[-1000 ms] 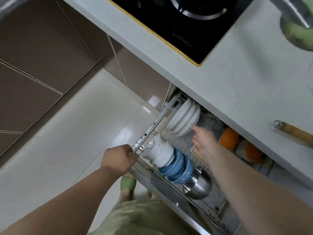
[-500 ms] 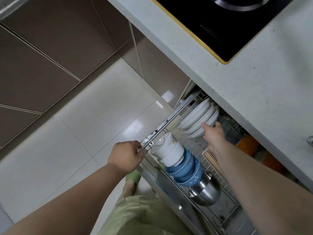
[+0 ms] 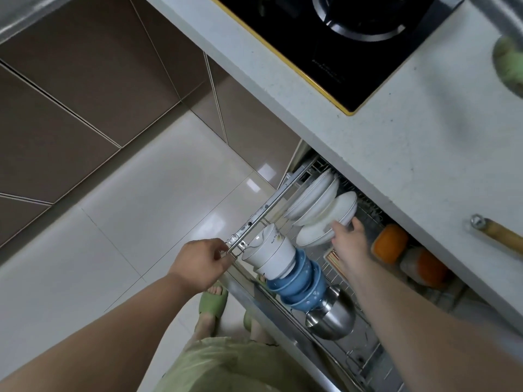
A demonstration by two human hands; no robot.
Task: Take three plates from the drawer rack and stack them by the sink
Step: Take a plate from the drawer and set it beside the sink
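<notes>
Plates: white plates (image 3: 317, 202) stand on edge in the wire drawer rack (image 3: 336, 267), under the bench's front lip.
Right hand: our right hand (image 3: 349, 239) has its grip closed on the rim of the nearest plate (image 3: 331, 222), fingers behind, thumb in front.
Left hand: our left hand (image 3: 198, 263) is closed around the drawer's metal rail (image 3: 260, 212).
Handling: we judge the plates stiff, glazed, slippery and breakable; best pinched at the rim and lifted straight out of the wires, then supported from beneath.
Neighbours: a white jug (image 3: 268, 254), stacked blue bowls (image 3: 302, 281) and a steel bowl (image 3: 331, 318) lie just beside the plates.
Bench: a pale speckled bench (image 3: 396, 165) with a black hob (image 3: 339, 38).
Room: glossy pale floor tiles (image 3: 127, 222), brown cabinet fronts; no sink in view.
</notes>
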